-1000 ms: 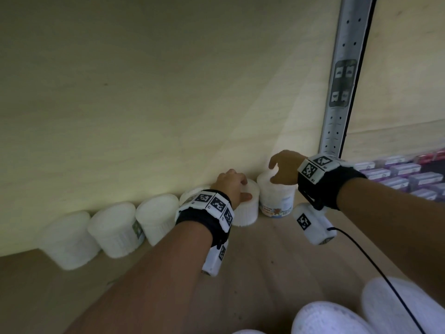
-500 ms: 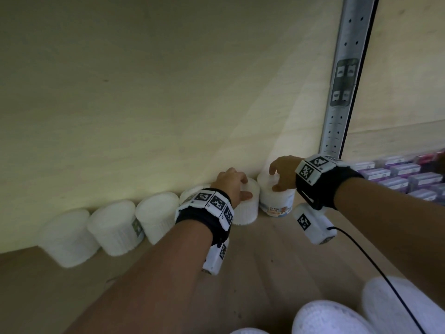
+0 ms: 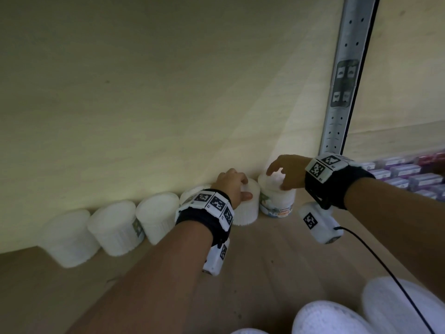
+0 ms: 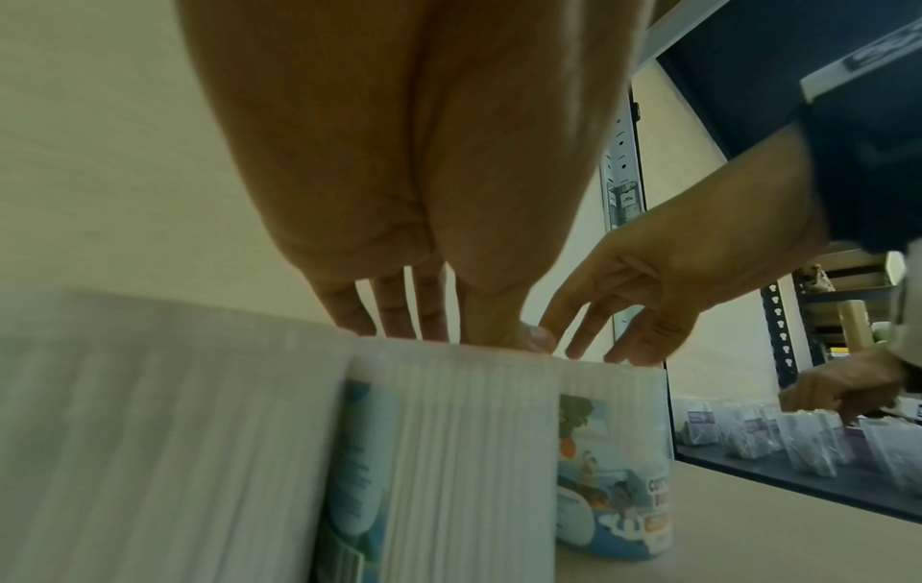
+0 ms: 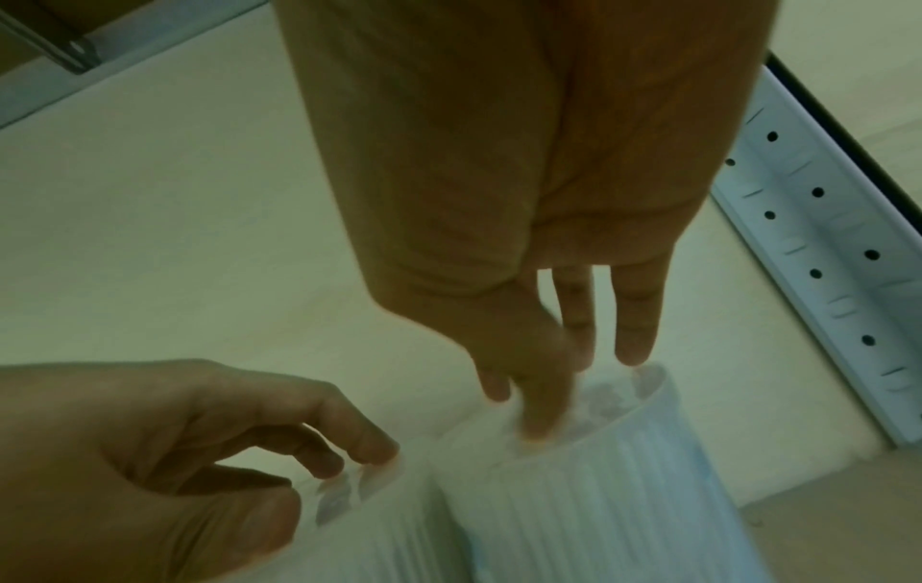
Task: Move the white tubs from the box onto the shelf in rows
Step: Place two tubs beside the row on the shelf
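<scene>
Several white ribbed tubs stand in a row along the back wall of the shelf (image 3: 265, 261). My left hand (image 3: 233, 186) grips the lid of one tub (image 3: 248, 208) from above, fingers behind and thumb in front; the left wrist view shows its fingertips (image 4: 399, 323) on that tub (image 4: 449, 453). Just to the right stands a tub with a picture label (image 3: 277, 201). My right hand (image 3: 286, 172) hovers over it, fingers loosely straight, only the thumb touching the lid. The right wrist view shows the right hand (image 5: 564, 374) above this tub (image 5: 624, 493).
A perforated metal upright (image 3: 342, 80) stands right of the last tub. Small purple boxes (image 3: 404, 174) fill the neighbouring bay, where another hand (image 4: 848, 386) reaches. Two more white tubs (image 3: 332, 319) lie at the bottom right, close to me.
My right hand has loosened from the labelled tub's lid and its fingers have lifted. The left hand and its tub have stayed put.
</scene>
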Demonstrator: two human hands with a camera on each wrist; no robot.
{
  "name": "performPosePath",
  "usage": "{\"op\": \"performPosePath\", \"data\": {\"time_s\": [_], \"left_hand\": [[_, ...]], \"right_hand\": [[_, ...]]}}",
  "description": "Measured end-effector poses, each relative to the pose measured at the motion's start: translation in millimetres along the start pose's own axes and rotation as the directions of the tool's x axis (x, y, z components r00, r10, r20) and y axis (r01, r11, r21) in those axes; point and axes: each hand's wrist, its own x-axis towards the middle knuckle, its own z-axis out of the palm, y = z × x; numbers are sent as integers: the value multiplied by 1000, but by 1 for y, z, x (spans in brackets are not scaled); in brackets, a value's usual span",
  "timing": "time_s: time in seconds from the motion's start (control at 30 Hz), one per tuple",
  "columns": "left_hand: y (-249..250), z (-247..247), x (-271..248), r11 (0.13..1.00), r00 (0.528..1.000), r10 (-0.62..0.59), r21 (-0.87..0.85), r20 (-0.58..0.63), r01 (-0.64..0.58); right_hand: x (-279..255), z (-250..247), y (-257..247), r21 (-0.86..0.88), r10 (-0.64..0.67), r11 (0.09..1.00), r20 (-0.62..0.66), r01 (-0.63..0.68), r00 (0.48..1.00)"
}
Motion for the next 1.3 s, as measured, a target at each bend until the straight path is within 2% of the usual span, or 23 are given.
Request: {"op": "performPosePath", "data": {"time_s": [0.13, 0.43, 0.73, 0.83, 0.9, 0.97, 1.03, 1.07, 1.17, 1.3], "left_hand": [[0, 0, 0, 1000, 1000, 1, -4, -4, -1], [0, -5, -1, 1000, 999, 16, 7, 30, -16], [3, -19, -3, 998, 989, 36, 45, 147, -43], [1, -23, -4, 998, 978, 52, 8, 200, -55], [1, -22, -6, 998, 989, 46, -40, 144, -40], [3, -18, -6, 997, 999, 27, -66, -22, -29], [7, -12, -5, 1000, 989, -5, -28, -145, 1], [8, -8, -4, 999, 987, -28, 11, -158, 30], [12, -1, -2, 987, 992, -84, 128, -98, 96], [12, 6, 0, 984, 994, -90, 151, -63, 99]], "right_hand": [[5, 10, 0, -30, 43, 999, -35, -44, 998], [6, 16, 5, -42, 35, 998, -57, -38, 998], [12, 15, 3, -74, 20, 997, -67, -25, 998], [13, 16, 4, -83, 18, 996, -68, -23, 998], [14, 16, 5, -86, 15, 996, -72, -21, 997], [14, 16, 4, -86, 16, 996, -73, -22, 997], [14, 16, 5, -80, 16, 997, -77, -22, 997], [15, 16, 5, -76, 18, 997, -76, -23, 997], [14, 16, 6, -79, 15, 997, -73, -21, 997], [16, 18, 7, -76, 7, 997, -79, -13, 997]]}}
